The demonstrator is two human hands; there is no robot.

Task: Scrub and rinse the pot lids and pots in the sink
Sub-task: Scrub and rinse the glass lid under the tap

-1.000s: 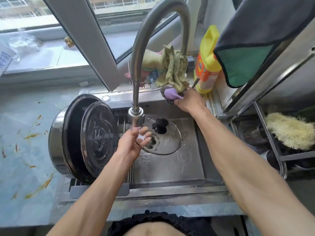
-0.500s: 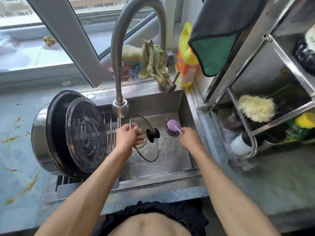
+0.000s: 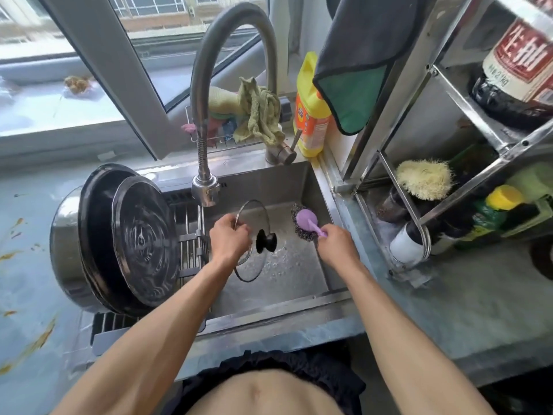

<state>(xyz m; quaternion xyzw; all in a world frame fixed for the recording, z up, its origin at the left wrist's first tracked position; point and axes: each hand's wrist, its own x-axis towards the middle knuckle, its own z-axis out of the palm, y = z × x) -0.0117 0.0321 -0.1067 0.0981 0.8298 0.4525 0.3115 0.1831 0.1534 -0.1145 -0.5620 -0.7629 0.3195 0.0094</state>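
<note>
Head cam view, looking straight down into a stainless sink (image 3: 317, 187). Both bare forearms reach in from the bottom of the frame and angle inward toward the basin. The left hand (image 3: 229, 239) is curled around the left rim of a glass pot lid (image 3: 254, 265), fingers wrapped over the edge, holding it tilted up on its side above the wet sink floor, so its black knob (image 3: 266, 241) faces right toward the other hand. The right hand (image 3: 336, 245) is closed around the short handle of a purple scrubber (image 3: 306, 221) with a steel-wool pad under it; the scrubber head sits just right of the lid, near it, though whether it actually touches the glass can't be told. The faucet (image 3: 206, 187) spray head hangs right above the lid's upper left edge. On the left, a big steel pot (image 3: 64, 244) lies on its side on a drain rack over the sink's left part, with a dark metal lid (image 3: 143, 247) propped in its mouth, well apart from both hands. Behind the sink there's a yellow detergent bottle (image 3: 311, 115) and a greenish rag (image 3: 260, 115) draped over a small wire caddy. A metal shelf rack (image 3: 419, 163) stands to the right with a yellowish brush (image 3: 425, 178) on it.
</note>
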